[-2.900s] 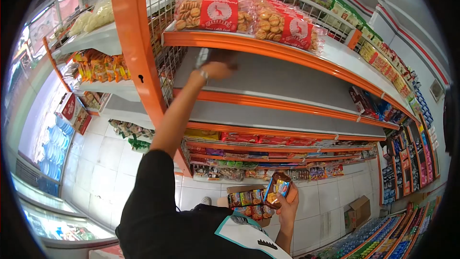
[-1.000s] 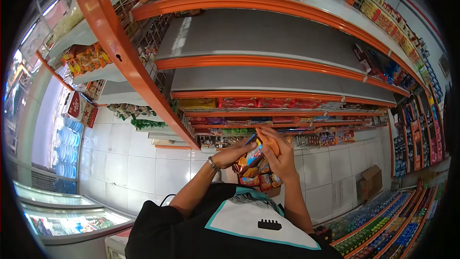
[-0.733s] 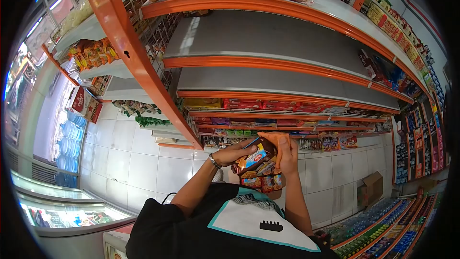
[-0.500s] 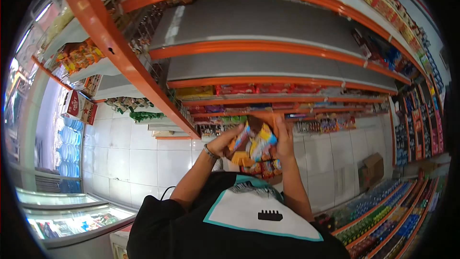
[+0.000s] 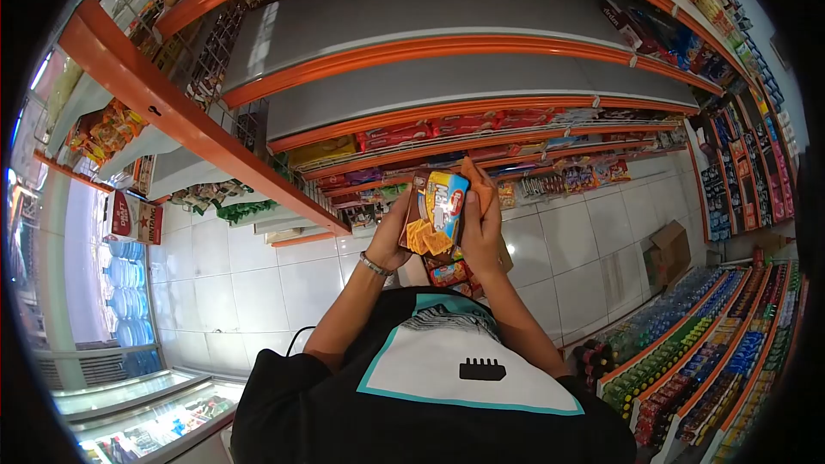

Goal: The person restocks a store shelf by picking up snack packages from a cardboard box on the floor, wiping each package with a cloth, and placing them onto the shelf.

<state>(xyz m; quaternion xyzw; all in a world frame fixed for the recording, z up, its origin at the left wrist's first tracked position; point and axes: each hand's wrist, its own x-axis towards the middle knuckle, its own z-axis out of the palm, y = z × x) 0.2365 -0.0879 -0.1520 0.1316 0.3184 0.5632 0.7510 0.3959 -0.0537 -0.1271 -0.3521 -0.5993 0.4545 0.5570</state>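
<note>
A brown biscuit pack [image 5: 440, 210], with a blue-and-yellow label and square crackers printed on it, is held upright in front of my chest. My left hand [image 5: 394, 230] grips its left side, the fingers passing behind it. On the other side, my right hand [image 5: 483, 236] is closed round an orange-brown piece that looks like folded cloth [image 5: 475, 185], close against the pack's right edge. Below the pack, a box of colourful packets [image 5: 449, 273] shows in part, the rest hidden by my hands and body.
Orange-edged grey shelves [image 5: 430, 13] rise ahead, with red packets [image 5: 395, 137] on a lower level. An orange upright [image 5: 155, 112] stands to the left. Bottle racks [image 5: 687, 361] and an open carton [image 5: 666, 249] are on the right; a glass-topped freezer [image 5: 163, 417] is at lower left.
The biscuit pack has turned from a blurred tilt to nearly upright, its printed front facing me. My hands have moved slightly left, and the view has shifted.
</note>
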